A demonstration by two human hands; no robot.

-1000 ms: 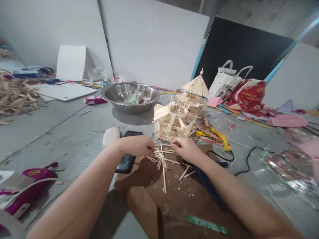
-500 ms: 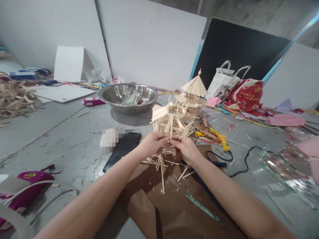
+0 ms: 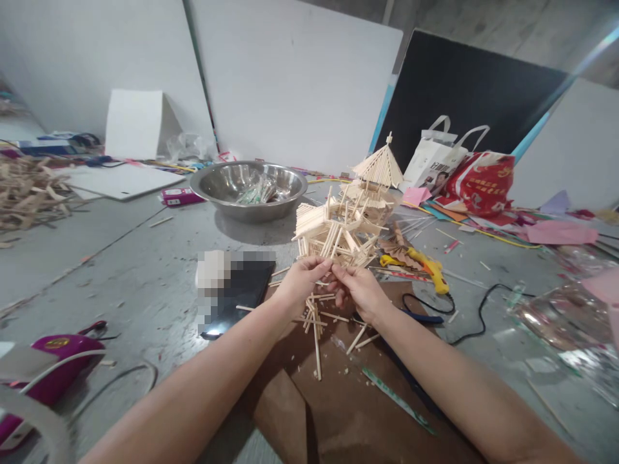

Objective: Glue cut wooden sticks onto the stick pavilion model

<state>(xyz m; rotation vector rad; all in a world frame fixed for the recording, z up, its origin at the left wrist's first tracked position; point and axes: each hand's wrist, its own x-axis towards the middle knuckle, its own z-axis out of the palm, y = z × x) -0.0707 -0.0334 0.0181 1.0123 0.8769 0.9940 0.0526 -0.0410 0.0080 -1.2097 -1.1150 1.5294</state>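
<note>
In the middle, my left hand (image 3: 305,278) and my right hand (image 3: 355,288) meet with thumbs and fingertips pinched together. Whatever lies between them is too small or too covered to make out. Right behind the fingers stands a pagoda-like model (image 3: 338,225) built of thin wooden sticks, with a pointed roof (image 3: 380,166) on its rear tower. Below my hands, loose wooden sticks (image 3: 316,335) lie in a small heap on a brown sheet (image 3: 348,412).
A steel basin (image 3: 249,193) holding wrapped sticks is behind on the left. A dark phone (image 3: 242,296) lies left of my hands. To the right are a yellow glue gun (image 3: 430,267) with black cable and clear plastic (image 3: 565,322). A purple device (image 3: 58,361) is front left.
My fingertips have drawn closer together in front of the model. An upright stick seen at the fingertips earlier no longer shows clearly there. The view has shifted slightly.
</note>
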